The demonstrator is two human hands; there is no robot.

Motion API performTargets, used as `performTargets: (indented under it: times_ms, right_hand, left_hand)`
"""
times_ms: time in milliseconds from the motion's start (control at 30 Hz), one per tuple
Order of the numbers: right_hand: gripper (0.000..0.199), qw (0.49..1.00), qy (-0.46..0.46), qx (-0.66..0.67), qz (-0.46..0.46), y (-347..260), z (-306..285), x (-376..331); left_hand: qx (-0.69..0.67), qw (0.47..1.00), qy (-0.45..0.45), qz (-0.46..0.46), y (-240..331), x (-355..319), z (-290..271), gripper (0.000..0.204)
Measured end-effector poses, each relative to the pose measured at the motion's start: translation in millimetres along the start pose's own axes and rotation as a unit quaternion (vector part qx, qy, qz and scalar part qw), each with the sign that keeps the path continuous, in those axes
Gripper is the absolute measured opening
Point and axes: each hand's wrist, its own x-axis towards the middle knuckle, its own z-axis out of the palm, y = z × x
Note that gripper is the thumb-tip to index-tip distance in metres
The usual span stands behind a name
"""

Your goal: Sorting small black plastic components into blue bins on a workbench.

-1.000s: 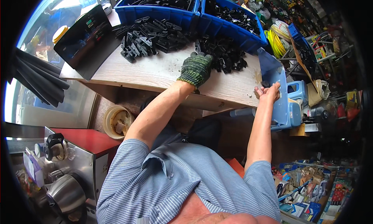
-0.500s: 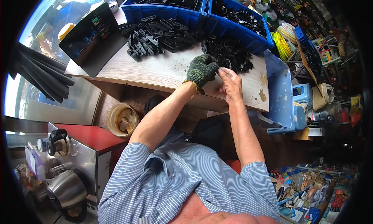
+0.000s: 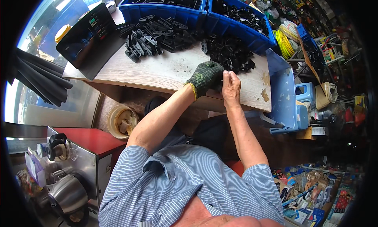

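Note:
My left hand (image 3: 204,78), in a dark green knitted glove with a yellow cuff, is closed above the front edge of the wooden table (image 3: 165,67). My bare right hand (image 3: 231,88) meets it from the right, its fingers curled and pinched against the gloved fingertips. Whatever sits between the two hands is hidden or too small to name. Just beyond them lies a heap of small black plastic parts (image 3: 230,54). Farther left on the tabletop is a second heap of longer black and grey clip-like pieces (image 3: 143,44).
Two blue crates (image 3: 167,16) of black parts stand along the table's back. A tablet in a dark case (image 3: 84,40) leans at the left end. Right of the table is a blue plastic chair (image 3: 281,93); below left, a bucket (image 3: 112,122) and a steel kettle (image 3: 71,191).
Both hands have come slightly nearer to me. The right hand's fingers have curled in more tightly, and the glove has turned a little. The whole view has shifted slightly.

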Motion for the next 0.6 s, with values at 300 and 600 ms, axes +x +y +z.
performTargets:
  times_ms: [300, 600]
  right_hand:
    - [0.018, 0.997, 0.008, -0.029, 0.075, 9.9, -3.1, -4.1]
    - [0.032, 0.974, 0.056, 0.15, 0.159, -26.1, 4.4, -5.4]
  left_hand:
    - [0.48, 0.842, 0.178, 0.171, -17.8, 39.1, -40.1, 0.042]
    - [0.489, 0.81, 0.11, 0.306, -38.0, 14.8, -51.4, 0.025]
